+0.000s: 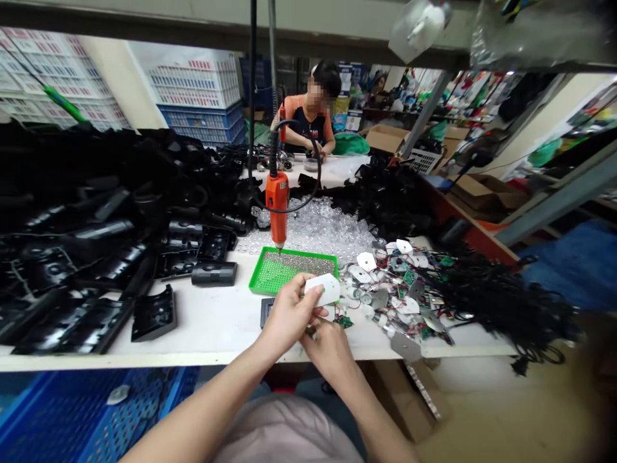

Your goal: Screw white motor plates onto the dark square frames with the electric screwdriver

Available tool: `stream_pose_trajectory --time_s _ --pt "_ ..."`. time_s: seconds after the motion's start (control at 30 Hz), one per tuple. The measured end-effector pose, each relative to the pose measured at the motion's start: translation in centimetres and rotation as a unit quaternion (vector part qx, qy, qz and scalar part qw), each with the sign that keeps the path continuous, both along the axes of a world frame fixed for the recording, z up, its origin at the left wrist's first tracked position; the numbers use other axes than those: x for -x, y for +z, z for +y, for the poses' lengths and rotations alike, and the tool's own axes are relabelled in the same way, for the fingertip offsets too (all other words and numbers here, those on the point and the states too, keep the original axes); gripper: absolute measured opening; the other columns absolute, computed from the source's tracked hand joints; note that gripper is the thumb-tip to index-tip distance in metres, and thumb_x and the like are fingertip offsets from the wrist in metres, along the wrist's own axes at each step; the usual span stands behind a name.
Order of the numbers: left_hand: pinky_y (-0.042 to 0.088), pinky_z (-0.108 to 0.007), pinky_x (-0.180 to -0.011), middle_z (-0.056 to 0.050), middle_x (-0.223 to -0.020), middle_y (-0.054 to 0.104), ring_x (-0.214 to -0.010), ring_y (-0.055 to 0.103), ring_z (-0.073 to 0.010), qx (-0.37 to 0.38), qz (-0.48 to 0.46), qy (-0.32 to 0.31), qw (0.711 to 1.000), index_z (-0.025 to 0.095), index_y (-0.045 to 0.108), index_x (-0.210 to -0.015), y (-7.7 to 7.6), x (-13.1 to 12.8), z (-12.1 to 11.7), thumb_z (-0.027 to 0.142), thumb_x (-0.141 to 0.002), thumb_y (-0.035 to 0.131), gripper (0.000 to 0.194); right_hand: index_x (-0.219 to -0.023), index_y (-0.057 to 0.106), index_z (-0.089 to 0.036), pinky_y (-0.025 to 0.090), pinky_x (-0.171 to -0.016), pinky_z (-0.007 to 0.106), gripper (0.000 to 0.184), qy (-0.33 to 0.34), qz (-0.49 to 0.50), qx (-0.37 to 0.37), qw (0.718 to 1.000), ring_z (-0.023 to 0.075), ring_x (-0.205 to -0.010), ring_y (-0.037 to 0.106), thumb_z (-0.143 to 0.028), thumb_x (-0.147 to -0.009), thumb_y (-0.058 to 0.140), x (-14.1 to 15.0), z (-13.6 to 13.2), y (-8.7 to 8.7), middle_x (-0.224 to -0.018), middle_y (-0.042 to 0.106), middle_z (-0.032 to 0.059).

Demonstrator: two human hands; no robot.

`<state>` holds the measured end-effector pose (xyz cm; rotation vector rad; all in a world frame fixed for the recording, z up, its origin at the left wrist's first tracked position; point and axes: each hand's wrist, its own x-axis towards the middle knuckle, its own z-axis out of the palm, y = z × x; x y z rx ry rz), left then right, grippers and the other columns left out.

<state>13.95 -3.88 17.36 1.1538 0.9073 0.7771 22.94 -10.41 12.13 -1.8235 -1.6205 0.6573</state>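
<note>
My left hand (288,313) is closed on a flat white plate (326,289) with angled corners, pinched between thumb and fingers above the table edge. Just below and to the right, my right hand (330,347) has its fingers drawn together near the underside of my left hand; whatever they grip is hidden. A small green circuit board (344,321) shows beside the right fingers. Behind the hands lies a green tray (254,283) with many small screws (308,263). An orange electric screwdriver (277,206) hangs tip down over it. Partly covered by my left hand is a dark grey part (265,311).
Black plastic shells (154,313) crowd the left side. Clear plastic pieces (318,222) are heaped behind the tray. To the right lie plates with wired boards (405,283) and black cables (501,296). Across the table sits a person (313,122). A blue crate (58,411) stands lower left.
</note>
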Motion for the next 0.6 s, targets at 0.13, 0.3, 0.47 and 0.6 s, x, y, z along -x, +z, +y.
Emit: stream_pose_trajectory --time_s 0.13,0.3,0.47,0.6 --pt "0.046 -0.015 -0.045 0.001 -0.079 0.061 -0.057 0.064 -0.0104 -0.007 0.027 0.039 0.999 0.018 0.052 -0.097 -0.7 2.5 -0.6 0.05 -0.075 0.066 0.041 -0.078 0.072 -0.019 0.048 -0.063 0.026 0.026 0.08 0.2 0.042 0.976 0.0186 -0.069 0.066 -0.037 -0.087 0.055 0.5 -1.3 -1.4 -0.076 0.073 0.0033" --pt "0.049 -0.017 -0.052 0.003 -0.08 0.059 -0.054 0.06 -0.0067 -0.012 0.06 0.056 0.997 0.017 0.054 -0.099 -2.3 6.6 -1.9 0.05 -0.077 0.065 0.041 -0.077 0.07 -0.014 0.033 -0.042 0.019 0.06 0.172 0.349 0.205 0.898 0.0078 -0.043 0.045 -0.065 -0.088 0.04 0.6 -4.1 -3.8 -0.06 0.061 0.0019" --pt "0.045 -0.018 -0.051 0.004 -0.076 0.053 -0.054 0.056 -0.0076 -0.01 0.083 0.074 0.994 0.017 0.055 -0.102 -4.5 9.5 -3.1 0.049 -0.081 0.062 0.039 -0.095 0.069 -0.018 0.031 -0.042 0.016 0.042 0.174 0.353 0.25 0.884 0.0057 -0.048 0.043 -0.055 -0.088 0.051 -0.8 -5.6 -3.9 -0.073 0.063 0.0012" --pt "0.043 -0.02 -0.052 0.001 -0.078 0.058 -0.057 0.052 -0.0096 -0.008 0.112 0.014 0.994 0.016 0.056 -0.114 -5.4 11.3 -3.1 0.045 -0.085 0.054 0.041 -0.106 0.068 -0.023 0.047 -0.052 0.019 0.025 0.143 0.215 0.174 0.95 0.0086 -0.055 0.056 -0.036 -0.086 0.061 -1.8 -5.8 -1.7 -0.089 0.07 0.0017"
